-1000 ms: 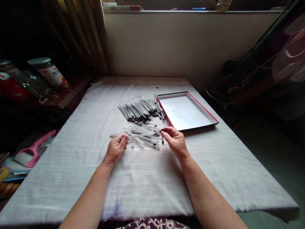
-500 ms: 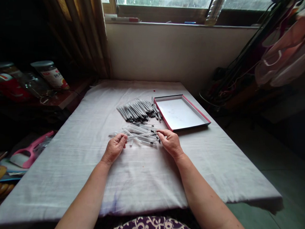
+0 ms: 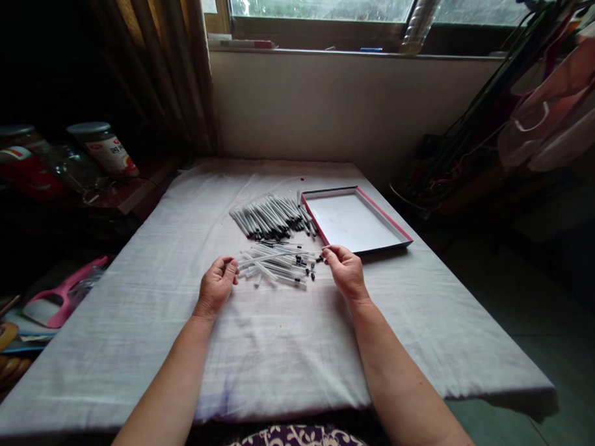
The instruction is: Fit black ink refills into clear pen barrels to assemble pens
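My left hand (image 3: 216, 287) pinches the end of a clear pen barrel (image 3: 269, 256), which points right over a loose pile of similar clear barrels (image 3: 280, 272). My right hand (image 3: 345, 271) is apart from it, thumb and finger pressed together near the box corner; what they hold, if anything, is too small to make out. Several small black plugs (image 3: 313, 274) lie between the pile and my right hand. Some thin dark refills (image 3: 273, 242) lie at the back of the pile. Behind them is a heap of pens with black ends (image 3: 268, 216).
A shallow red-edged box with a white inside (image 3: 360, 214) stands right of the pens. A white cloth (image 3: 283, 360) covers the table. At left are jars (image 3: 104, 148) on a side table and a pink-handled item (image 3: 68, 293). A curtain (image 3: 175, 77) hangs behind.
My hands have drawn apart, the left slightly left and the right to the right. The right fingers have left the barrel's far end; the left hand still holds it.
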A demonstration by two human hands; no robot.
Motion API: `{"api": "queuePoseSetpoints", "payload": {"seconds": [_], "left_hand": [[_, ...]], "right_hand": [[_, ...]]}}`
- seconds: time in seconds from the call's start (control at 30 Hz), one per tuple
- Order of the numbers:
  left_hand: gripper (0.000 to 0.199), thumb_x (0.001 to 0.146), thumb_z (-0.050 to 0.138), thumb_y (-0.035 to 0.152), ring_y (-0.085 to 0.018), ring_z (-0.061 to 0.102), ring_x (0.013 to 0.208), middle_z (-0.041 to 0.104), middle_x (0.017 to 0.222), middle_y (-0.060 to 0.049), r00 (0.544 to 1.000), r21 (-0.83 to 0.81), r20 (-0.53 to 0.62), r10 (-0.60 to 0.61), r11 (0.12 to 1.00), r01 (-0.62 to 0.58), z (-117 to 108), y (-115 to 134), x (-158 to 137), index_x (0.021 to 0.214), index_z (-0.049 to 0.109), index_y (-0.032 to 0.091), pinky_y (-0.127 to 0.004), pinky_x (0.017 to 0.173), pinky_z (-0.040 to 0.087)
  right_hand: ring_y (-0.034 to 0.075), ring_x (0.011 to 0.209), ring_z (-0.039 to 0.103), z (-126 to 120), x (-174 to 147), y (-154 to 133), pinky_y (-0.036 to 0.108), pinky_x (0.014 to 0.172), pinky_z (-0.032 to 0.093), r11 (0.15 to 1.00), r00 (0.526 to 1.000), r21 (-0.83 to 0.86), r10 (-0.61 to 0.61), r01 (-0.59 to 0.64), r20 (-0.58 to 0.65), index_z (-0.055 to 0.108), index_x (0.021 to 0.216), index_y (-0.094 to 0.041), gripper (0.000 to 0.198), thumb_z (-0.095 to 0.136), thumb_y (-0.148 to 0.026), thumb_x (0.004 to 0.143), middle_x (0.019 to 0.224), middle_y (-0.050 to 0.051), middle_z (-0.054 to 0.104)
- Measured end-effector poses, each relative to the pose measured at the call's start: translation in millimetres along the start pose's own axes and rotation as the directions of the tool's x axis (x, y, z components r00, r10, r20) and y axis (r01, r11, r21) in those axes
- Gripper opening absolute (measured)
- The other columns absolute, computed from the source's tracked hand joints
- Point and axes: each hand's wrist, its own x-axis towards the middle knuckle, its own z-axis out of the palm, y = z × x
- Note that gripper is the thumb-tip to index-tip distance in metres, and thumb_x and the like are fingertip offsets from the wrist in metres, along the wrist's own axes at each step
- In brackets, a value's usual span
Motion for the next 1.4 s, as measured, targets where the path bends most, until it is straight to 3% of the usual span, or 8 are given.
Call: {"api": "queuePoseSetpoints", "payload": {"seconds": [0.17, 0.47, 0.63, 0.9, 1.03, 1.2, 1.3, 1.4], "left_hand": [[0.036, 0.076, 0.06, 0.053, -0.011, 0.053, 0.051, 0.058, 0.065, 0.002, 0.985, 0.014, -0.173, 0.0, 1.0, 0.003, -10, -6, 7, 0.087, 0.055, 0.02, -0.019, 0.044, 0.037], [0.042, 0.073, 0.065, 0.056, -0.01, 0.055, 0.056, 0.065, 0.075, -0.001, 0.998, -0.139, 0.015, -0.06, 0.988, 0.061, 3, 8, -5, 0.089, 0.055, 0.018, -0.019, 0.045, 0.037], [0.042, 0.074, 0.065, 0.056, -0.011, 0.055, 0.055, 0.066, 0.074, -0.002, 0.993, -0.162, 0.118, -0.03, 0.986, 0.049, 10, 10, -10, 0.09, 0.057, 0.018, -0.02, 0.045, 0.038], [0.038, 0.076, 0.067, 0.051, -0.012, 0.057, 0.055, 0.066, 0.069, -0.001, 0.975, -0.191, 0.222, 0.015, 0.981, 0.028, 13, 16, -15, 0.093, 0.065, 0.017, -0.023, 0.051, 0.044], [0.036, 0.072, 0.07, 0.05, -0.011, 0.055, 0.053, 0.065, 0.064, -0.001, 0.982, -0.189, 0.188, 0.024, 0.982, 0.012, 13, 18, -12, 0.083, 0.068, 0.016, -0.023, 0.052, 0.046], [0.039, 0.066, 0.07, 0.053, -0.008, 0.045, 0.042, 0.054, 0.05, 0.003, 0.991, -0.209, 0.097, -0.093, 0.971, 0.112, 2, 15, -1, 0.075, 0.064, 0.015, -0.019, 0.039, 0.035], [0.04, 0.07, 0.062, 0.057, -0.006, 0.033, 0.034, 0.04, 0.042, 0.008, 0.988, -0.22, -0.05, -0.147, 0.966, 0.133, -13, 11, 9, 0.071, 0.057, 0.016, -0.018, 0.033, 0.022], [0.036, 0.07, 0.064, 0.052, -0.006, 0.039, 0.037, 0.048, 0.049, 0.006, 0.989, -0.182, -0.084, -0.122, 0.978, 0.106, -17, 5, 13, 0.077, 0.059, 0.016, -0.018, 0.036, 0.027]], "right_hand": [[0.019, 0.069, 0.064, -2, 2, 5, 0.031, 0.068, 0.049, 0.994, 0.991, -0.105, -0.054, 0.041, -0.12, 0.071, 0.084, -0.017, 0.03, 0.06, -0.044, 0.078, 0.076, 0.007, 0.072], [0.019, 0.07, 0.062, 6, -14, -9, 0.03, 0.07, 0.048, 0.854, 0.97, -0.461, -0.221, 0.241, 0.098, 0.074, 0.079, -0.023, 0.025, 0.056, -0.041, 0.082, 0.081, 0.006, 0.07], [0.017, 0.067, 0.063, 14, -24, -23, 0.028, 0.067, 0.048, 0.911, 0.935, -0.296, -0.199, 0.287, 0.294, 0.074, 0.087, -0.024, 0.032, 0.052, -0.046, 0.087, 0.079, 0.004, 0.072], [0.014, 0.05, 0.057, 23, -27, -15, 0.024, 0.053, 0.044, 0.988, 0.889, -0.083, -0.077, 0.128, 0.452, 0.069, 0.068, -0.02, 0.031, 0.059, -0.045, 0.083, 0.054, 0.0, 0.065], [0.014, 0.052, 0.057, 24, -28, -21, 0.025, 0.054, 0.043, 0.948, 0.872, -0.178, -0.155, 0.264, 0.464, 0.069, 0.07, -0.021, 0.029, 0.057, -0.042, 0.085, 0.057, 0.001, 0.065], [0.02, 0.07, 0.063, 20, -29, -27, 0.03, 0.069, 0.046, 0.766, 0.805, -0.334, -0.38, 0.55, 0.456, 0.069, 0.078, -0.022, 0.031, 0.048, -0.039, 0.093, 0.074, 0.007, 0.071], [0.022, 0.076, 0.064, 14, -26, -24, 0.032, 0.075, 0.047, 0.699, 0.809, -0.411, -0.465, 0.585, 0.361, 0.07, 0.082, -0.021, 0.031, 0.047, -0.039, 0.094, 0.078, 0.009, 0.071], [0.022, 0.079, 0.065, 15, -24, -20, 0.032, 0.078, 0.046, 0.683, 0.809, -0.434, -0.494, 0.588, 0.318, 0.07, 0.086, -0.021, 0.029, 0.048, -0.037, 0.094, 0.082, 0.009, 0.072]]}}
